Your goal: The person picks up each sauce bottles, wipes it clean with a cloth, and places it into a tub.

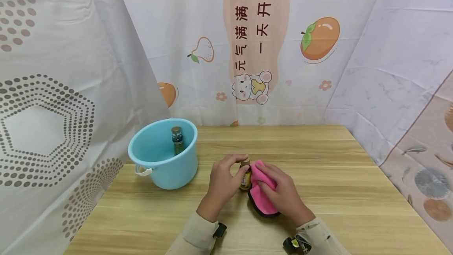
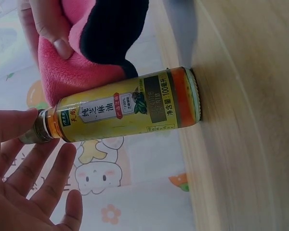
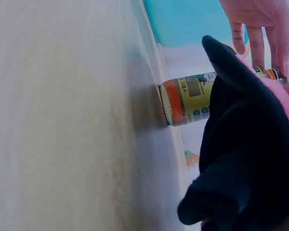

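Pale sleeves [image 1: 199,229] come nearest the camera, leading to two busy hands. The left hand [image 1: 224,182] pinches the cap [image 2: 37,131] of a small sesame-oil bottle [image 2: 120,108], its other fingers spread loose; the bottle stands upright on the wooden table [image 1: 325,176]. The right hand [image 1: 283,192] grips a bunched pink-and-black cloth [image 1: 263,203], touching the bottle's side. Work on this bottle seems underway and unfinished. Another bottle [image 1: 178,141] already sits in the blue bucket [image 1: 173,174]; whether the cloth touched that one cannot be told.
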Demonstrator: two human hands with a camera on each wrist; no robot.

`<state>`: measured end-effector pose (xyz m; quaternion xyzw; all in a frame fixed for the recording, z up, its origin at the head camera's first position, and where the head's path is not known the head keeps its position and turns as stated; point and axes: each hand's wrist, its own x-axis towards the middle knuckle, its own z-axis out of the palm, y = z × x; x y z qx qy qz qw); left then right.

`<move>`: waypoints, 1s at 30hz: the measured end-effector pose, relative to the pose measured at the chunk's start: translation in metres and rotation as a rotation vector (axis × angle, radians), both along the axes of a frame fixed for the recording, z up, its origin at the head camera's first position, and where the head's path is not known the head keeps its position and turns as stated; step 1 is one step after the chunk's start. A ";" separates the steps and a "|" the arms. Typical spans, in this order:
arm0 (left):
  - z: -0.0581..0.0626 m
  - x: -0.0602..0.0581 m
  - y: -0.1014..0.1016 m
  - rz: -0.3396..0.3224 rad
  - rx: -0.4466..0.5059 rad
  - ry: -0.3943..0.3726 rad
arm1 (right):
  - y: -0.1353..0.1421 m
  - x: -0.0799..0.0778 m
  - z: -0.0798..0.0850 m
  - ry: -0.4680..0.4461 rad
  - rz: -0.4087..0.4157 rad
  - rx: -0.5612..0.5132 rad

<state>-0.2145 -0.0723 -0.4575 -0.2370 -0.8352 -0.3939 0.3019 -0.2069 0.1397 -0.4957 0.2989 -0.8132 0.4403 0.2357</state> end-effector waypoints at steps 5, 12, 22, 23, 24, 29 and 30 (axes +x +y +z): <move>-0.001 0.000 0.001 0.039 -0.029 0.000 | -0.001 0.002 -0.001 -0.052 -0.034 0.047; 0.001 0.002 0.002 0.071 -0.041 -0.002 | -0.002 0.004 0.000 -0.128 -0.051 0.091; 0.001 0.001 0.003 0.092 -0.046 -0.012 | -0.001 0.004 -0.003 -0.229 -0.092 0.187; 0.001 0.002 0.003 0.093 -0.046 -0.018 | -0.001 0.004 -0.003 -0.236 -0.095 0.191; 0.001 0.002 0.003 0.094 -0.044 -0.022 | -0.002 0.004 -0.003 -0.243 -0.096 0.193; 0.001 0.002 0.003 0.073 -0.015 -0.024 | -0.002 0.005 -0.002 -0.248 -0.106 0.189; 0.001 0.002 0.003 0.065 -0.008 -0.022 | -0.002 0.004 -0.002 -0.245 -0.111 0.188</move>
